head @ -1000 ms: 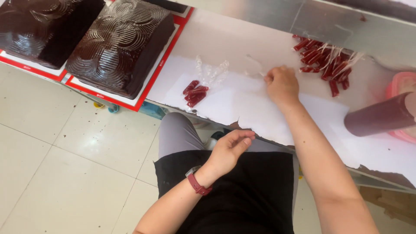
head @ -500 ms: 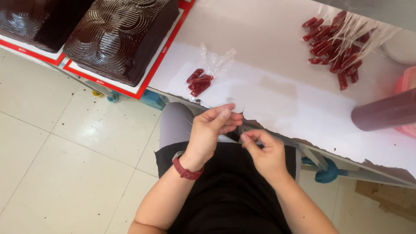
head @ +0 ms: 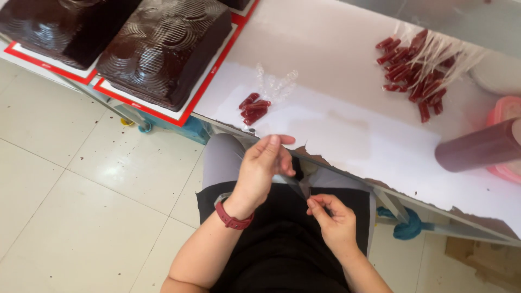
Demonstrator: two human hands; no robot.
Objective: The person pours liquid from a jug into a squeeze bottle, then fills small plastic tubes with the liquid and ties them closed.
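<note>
Since the earlier frame both hands have drawn apart and lower over the lap, and the view has pulled back from the table. Left hand (head: 264,165) is raised, fingers half curled around the upper end of a thin clear strip (head: 293,185); right hand (head: 334,217) sits nearer and lower, thumb and forefinger pinching the strip's lower end. Strip runs slanted between the two, above the black apron (head: 282,244), just short of the table edge.

Judgement on handling: the strip is flimsy and near invisible, so light even tension and a fingertip grip should keep it from creasing or slipping.

Surroundings: on the white table (head: 347,135), a small heap of red rolls (head: 254,108) with clear wrappers lies just beyond the left hand. A larger pile of red rolls (head: 418,73) lies far right. A dark red cylinder (head: 477,146) lies on its side at right, against a pink tub (head: 507,116). Two chocolate cakes (head: 163,51) on red-edged boards sit far left. Table edge stands close to the hands; nothing else crowds them.
</note>
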